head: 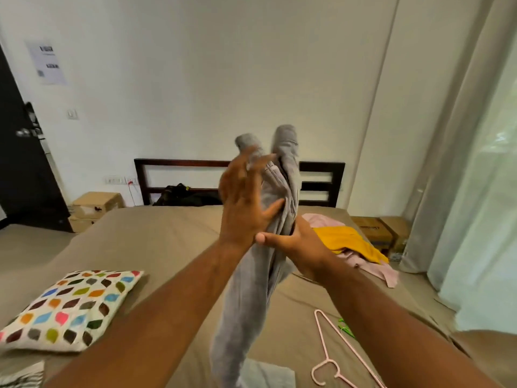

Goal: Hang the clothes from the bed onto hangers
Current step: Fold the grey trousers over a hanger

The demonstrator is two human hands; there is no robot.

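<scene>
I hold a grey garment [246,298] up in the air over the bed [156,236]. My left hand [243,200] lies against its upper part with fingers spread and the thumb pressing the cloth. Just below, my right hand [296,245] is wrapped around the bunched middle of the garment. Its lower end hangs down toward the near edge. A pink hanger [333,357] lies on the sheet at the lower right, with a green hanger [345,330] partly hidden behind my right forearm. A yellow garment [347,242] and a pink garment [375,268] lie heaped at the bed's right side.
A patterned pillow [70,309] rests on the bed's left side. A dark bag [181,196] sits against the dark headboard [179,166]. Cardboard boxes [96,204] stand on the floor at left and more boxes [380,233] at right. Curtains [458,163] hang along the right.
</scene>
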